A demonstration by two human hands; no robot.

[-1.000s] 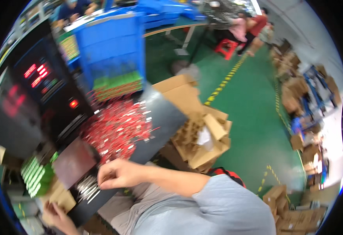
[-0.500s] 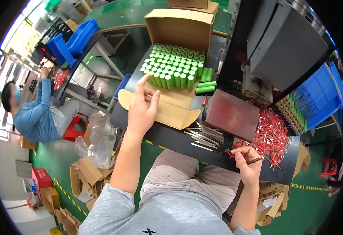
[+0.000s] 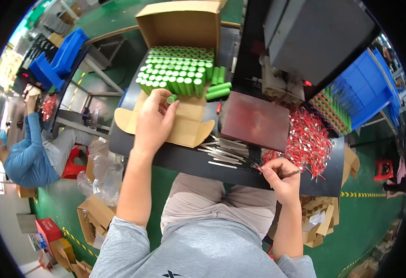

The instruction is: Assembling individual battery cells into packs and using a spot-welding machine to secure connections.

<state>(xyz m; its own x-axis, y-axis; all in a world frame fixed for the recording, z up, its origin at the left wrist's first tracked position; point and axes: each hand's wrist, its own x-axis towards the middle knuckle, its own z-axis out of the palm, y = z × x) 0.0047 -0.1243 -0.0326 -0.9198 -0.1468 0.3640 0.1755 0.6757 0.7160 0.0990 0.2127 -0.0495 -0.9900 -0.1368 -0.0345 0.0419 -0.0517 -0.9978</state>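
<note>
1. My left hand [image 3: 154, 118] now pinches one green battery [image 3: 171, 98], lifted just clear of the rows in the cardboard box [image 3: 184, 69]; half a second ago it lay flat there.
2. My right hand [image 3: 282, 178], right of the box, pinches a thin metal strip [image 3: 290, 174], unchanged.

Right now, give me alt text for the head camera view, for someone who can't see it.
A seated person's left hand lifts one green cylindrical cell from an open cardboard box packed with them, while the right hand pinches a thin metal strip beside a pile of red wires on a black worktable.
</note>
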